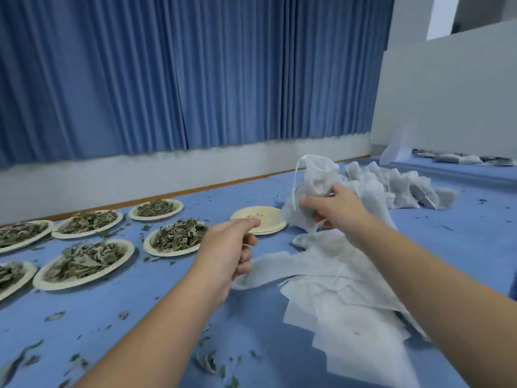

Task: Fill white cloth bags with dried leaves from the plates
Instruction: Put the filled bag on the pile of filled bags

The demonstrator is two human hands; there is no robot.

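While shallow round plates (167, 254) of crisp dried leaves (179, 236) lie left of the left hand (226, 247), which hangs loosely curled and holds nothing, the right hand (333, 205) clutches a bulging white cloth bag (316, 177) of soft gauzy fabric. Filling looks finished; next, its thin drawstring (294, 189) probably needs pulling tight.

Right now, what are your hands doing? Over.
Right hand grips bag. Left hand empty, near empty plate. Loose leaves scattered, nothing blocking.
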